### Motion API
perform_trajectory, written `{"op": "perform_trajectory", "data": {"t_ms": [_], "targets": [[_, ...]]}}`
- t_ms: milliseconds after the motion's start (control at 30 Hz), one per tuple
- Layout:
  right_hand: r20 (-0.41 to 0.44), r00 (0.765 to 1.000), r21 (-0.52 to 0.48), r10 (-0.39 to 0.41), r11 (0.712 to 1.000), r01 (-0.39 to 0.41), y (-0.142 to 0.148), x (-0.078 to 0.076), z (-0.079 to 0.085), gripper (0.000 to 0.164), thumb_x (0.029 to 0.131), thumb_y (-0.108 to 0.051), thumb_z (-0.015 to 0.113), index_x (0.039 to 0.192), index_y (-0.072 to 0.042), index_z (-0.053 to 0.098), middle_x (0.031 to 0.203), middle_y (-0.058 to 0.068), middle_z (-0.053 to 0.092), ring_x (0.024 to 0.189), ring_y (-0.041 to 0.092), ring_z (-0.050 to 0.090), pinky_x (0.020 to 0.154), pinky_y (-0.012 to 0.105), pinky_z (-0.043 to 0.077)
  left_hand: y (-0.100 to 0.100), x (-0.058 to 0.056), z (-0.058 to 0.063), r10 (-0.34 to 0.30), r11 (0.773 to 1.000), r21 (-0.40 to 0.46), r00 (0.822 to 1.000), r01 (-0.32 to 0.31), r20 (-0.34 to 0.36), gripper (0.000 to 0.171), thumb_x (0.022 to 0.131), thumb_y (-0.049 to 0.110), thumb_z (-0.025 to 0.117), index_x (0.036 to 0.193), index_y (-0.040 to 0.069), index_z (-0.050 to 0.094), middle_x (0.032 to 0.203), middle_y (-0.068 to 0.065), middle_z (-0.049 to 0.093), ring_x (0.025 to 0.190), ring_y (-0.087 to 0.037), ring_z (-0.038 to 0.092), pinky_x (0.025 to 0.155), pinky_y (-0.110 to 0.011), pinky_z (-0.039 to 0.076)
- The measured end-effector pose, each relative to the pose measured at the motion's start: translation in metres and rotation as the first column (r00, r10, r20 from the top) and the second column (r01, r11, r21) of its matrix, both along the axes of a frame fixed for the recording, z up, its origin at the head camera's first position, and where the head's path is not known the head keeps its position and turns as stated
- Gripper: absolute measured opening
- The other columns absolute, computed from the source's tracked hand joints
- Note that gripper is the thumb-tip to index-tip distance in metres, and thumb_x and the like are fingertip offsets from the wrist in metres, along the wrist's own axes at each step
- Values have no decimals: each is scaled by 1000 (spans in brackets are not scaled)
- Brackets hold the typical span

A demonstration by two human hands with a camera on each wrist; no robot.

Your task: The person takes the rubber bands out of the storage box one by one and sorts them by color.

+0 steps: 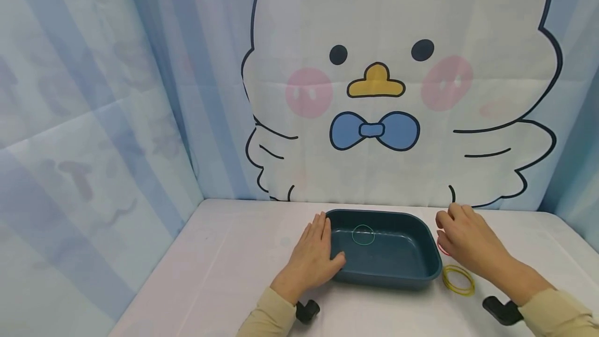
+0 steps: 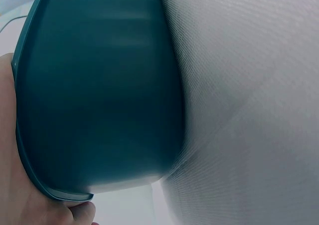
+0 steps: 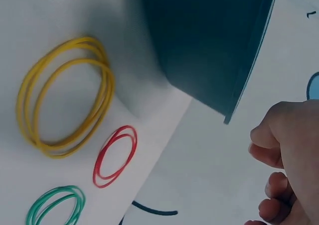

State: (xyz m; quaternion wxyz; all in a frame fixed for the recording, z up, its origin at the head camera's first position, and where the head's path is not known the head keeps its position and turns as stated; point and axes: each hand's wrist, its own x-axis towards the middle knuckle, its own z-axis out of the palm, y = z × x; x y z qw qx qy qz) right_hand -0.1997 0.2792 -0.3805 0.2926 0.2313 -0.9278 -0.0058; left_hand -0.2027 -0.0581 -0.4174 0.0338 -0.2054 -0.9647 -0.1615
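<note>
A dark teal plastic basin (image 1: 388, 281) stands on the table. My left hand (image 1: 312, 256) rests along its left rim, with straight fingers and the thumb over the near rim. Inside the basin lies a thin green rubber band (image 1: 363, 245). Beyond its right side my right hand (image 1: 470, 235) hovers with curled fingers; no object shows in it. Below that hand are red rubber bands (image 3: 98, 160), partly covered by it in the head view. Yellow rubber bands (image 1: 460, 292) lie nearer, and green rubber bands (image 3: 77, 190) appear only in the right wrist view.
The white-covered table (image 1: 210, 254) ends at a curtain (image 1: 290, 170) with a cartoon duck, close behind the basin. Another curtain (image 1: 93, 170) hangs on the left. Black wrist camera mounts (image 1: 503, 311) sit under both wrists.
</note>
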Motion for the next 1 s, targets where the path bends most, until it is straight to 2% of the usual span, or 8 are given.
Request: {"op": "perform_trajectory", "data": {"t_ms": [167, 367, 567, 800, 1000], "targets": [[-4, 1000, 5, 7, 1000, -7, -18, -4, 5, 23, 72, -9, 79, 87, -8, 61, 76, 2, 44, 73, 19, 40, 61, 30, 32, -1, 1, 1, 2, 1000, 5, 1000, -2, 4, 83, 96, 46, 47, 157, 0, 17, 168, -14, 7, 156, -26, 5, 126, -45, 14], [-29, 999, 6, 41, 999, -41, -39, -10, 5, 19, 74, -11, 74, 84, -9, 59, 74, 1, 39, 70, 17, 33, 61, 28, 24, 0, 1, 1, -1, 1000, 4, 1000, 1, 0, 82, 96, 46, 47, 157, 0, 17, 167, -15, 8, 156, -27, 6, 126, -45, 14], [-21, 998, 5, 55, 998, -55, -55, -16, 4, 19, 74, -11, 74, 84, -10, 58, 75, 2, 40, 70, 18, 34, 62, 28, 24, 0, 1, 1, -3, 1000, 2, 1000, 3, -7, 82, 96, 47, 47, 157, -1, 18, 167, -16, 9, 156, -27, 7, 126, -45, 15], [38, 997, -3, 63, 998, -63, -73, -23, 0, 17, 75, -11, 74, 83, -12, 59, 76, 2, 41, 71, 18, 36, 61, 29, 27, 0, 1, 0, -1, 1000, 4, 1000, 1, -14, 82, 96, 46, 47, 157, -1, 18, 167, -16, 10, 156, -27, 7, 126, -45, 15], [-12, 991, -19, 131, 991, -131, -84, -30, -10, 21, 70, -8, 75, 77, -13, 56, 74, 1, 41, 68, 16, 35, 58, 28, 28, 0, 1, 0, 1, 1000, 1, 1000, -1, -10, 83, 96, 46, 47, 157, -1, 18, 167, -15, 8, 156, -28, 7, 126, -44, 15]]}}
